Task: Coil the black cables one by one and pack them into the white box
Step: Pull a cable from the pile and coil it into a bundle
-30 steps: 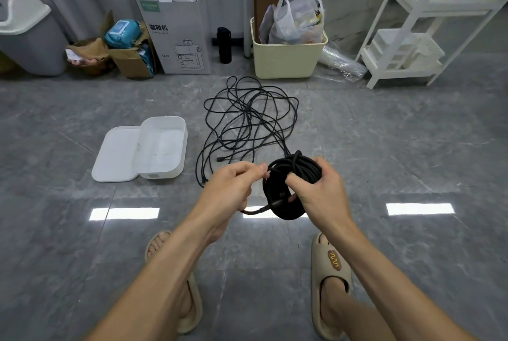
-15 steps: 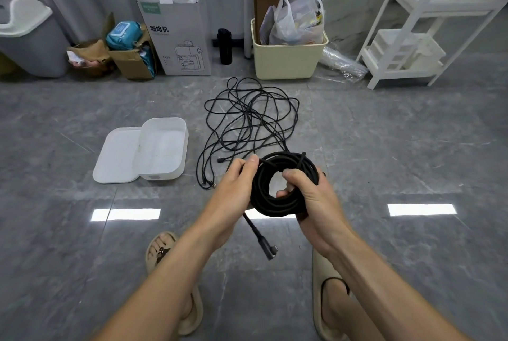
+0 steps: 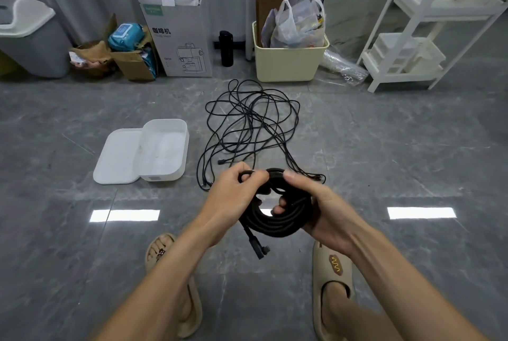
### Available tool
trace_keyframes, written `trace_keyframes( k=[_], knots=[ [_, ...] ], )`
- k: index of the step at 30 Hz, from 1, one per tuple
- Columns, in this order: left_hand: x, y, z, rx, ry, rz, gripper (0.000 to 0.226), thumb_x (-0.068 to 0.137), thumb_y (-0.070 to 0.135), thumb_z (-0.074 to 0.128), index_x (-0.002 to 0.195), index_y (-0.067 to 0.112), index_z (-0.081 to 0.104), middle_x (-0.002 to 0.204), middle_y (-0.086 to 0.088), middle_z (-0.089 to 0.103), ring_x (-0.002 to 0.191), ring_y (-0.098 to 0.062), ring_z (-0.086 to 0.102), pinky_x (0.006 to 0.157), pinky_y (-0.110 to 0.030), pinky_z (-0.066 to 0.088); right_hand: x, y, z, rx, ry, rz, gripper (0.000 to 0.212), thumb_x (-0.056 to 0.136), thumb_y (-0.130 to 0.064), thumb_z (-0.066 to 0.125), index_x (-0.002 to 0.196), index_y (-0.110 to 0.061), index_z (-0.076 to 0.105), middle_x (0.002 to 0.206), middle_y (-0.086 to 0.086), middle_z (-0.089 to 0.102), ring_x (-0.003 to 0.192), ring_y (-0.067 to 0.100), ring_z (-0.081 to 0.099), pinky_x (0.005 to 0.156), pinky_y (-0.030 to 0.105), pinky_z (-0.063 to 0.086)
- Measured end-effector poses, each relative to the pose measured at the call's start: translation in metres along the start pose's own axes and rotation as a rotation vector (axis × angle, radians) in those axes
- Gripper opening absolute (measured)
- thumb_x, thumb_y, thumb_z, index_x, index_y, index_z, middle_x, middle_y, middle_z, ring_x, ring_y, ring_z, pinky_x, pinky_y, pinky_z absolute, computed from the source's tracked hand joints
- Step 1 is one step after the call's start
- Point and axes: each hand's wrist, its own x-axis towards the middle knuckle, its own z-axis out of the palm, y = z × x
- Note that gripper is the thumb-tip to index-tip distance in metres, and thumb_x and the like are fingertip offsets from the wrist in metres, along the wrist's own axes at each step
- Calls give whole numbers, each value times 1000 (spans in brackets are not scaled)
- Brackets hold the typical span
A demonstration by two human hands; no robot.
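Since a moment ago the coil [image 3: 277,219] has tipped flatter and the left hand [image 3: 233,197] has shifted up to its top edge, while the plug end [image 3: 259,250] dangles lower, between the slippers. Over on the left of the floor [image 3: 82,258] sits the white box [image 3: 163,148], open, its lid [image 3: 116,157] lying against its left side. The left hand pinches a strand at the top of the coil, fingers curled round it. Behind the hands, in the middle of the floor, the loose cables [image 3: 247,126] lie in a tangle. The right hand [image 3: 316,208] grips the coil's right side, thumb on top and fingers poking through the centre. The coil hangs in the air, just right of the box.
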Motion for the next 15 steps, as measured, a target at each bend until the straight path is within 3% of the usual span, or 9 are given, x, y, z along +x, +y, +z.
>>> trace_keyframes(
  k=[3,5,7,9,11,12,13,15],
  knots=[
    [-3,-2,0,116,-59,10,28,92,31,63,75,15,47,70,3,65,76,-18,67,74,-39,49,-2,-1,-3,-171,-30,52,40,81,-30,74,111,-4,75,87,9,68,67,20,64,72,30,52],
    [-5,-3,1,125,-106,19,31,92,35,62,74,18,44,70,-2,54,72,-21,59,70,-38,42,-3,-1,-2,-192,-36,57,37,81,-28,74,110,-5,76,91,6,71,63,17,61,75,33,53],
    [-5,-4,0,101,-133,31,32,97,32,59,74,18,42,74,-9,47,73,-23,52,70,-39,38,-3,0,-2,-162,-29,35,35,80,-28,74,107,-5,78,83,7,67,55,17,57,77,36,54],
    [-3,-3,-5,68,-143,53,31,99,31,58,74,18,45,76,-13,50,76,-24,54,72,-37,40,-2,1,-1,-108,-29,-11,32,80,-28,73,104,-9,78,75,6,62,51,17,54,67,31,55],
    [-1,-2,-9,-57,-182,73,31,97,32,59,83,4,56,89,-16,68,85,-22,65,78,-31,49,-1,0,0,-58,-37,-69,27,80,-29,74,101,-13,79,73,5,59,50,16,53,61,27,53],
    [-1,-1,-11,-143,-210,71,41,95,33,58,97,-8,58,98,-10,73,92,-22,68,81,-30,53,-1,0,0,-33,-49,-102,27,80,-30,74,101,-13,79,73,5,59,50,16,52,62,27,54],
    [0,0,-13,-218,-230,60,53,92,34,58,109,-15,55,101,-5,74,97,-23,67,83,-28,54,-1,-1,0,-12,-63,-133,30,82,-30,73,105,-11,78,73,4,58,50,15,51,64,27,54],
    [-1,3,-17,-302,-255,46,60,89,36,60,114,-18,52,99,-2,73,96,-26,62,81,-28,51,-1,-1,-1,15,-77,-180,40,87,-28,68,119,-4,70,74,4,56,49,15,50,66,27,54]
  ],
)
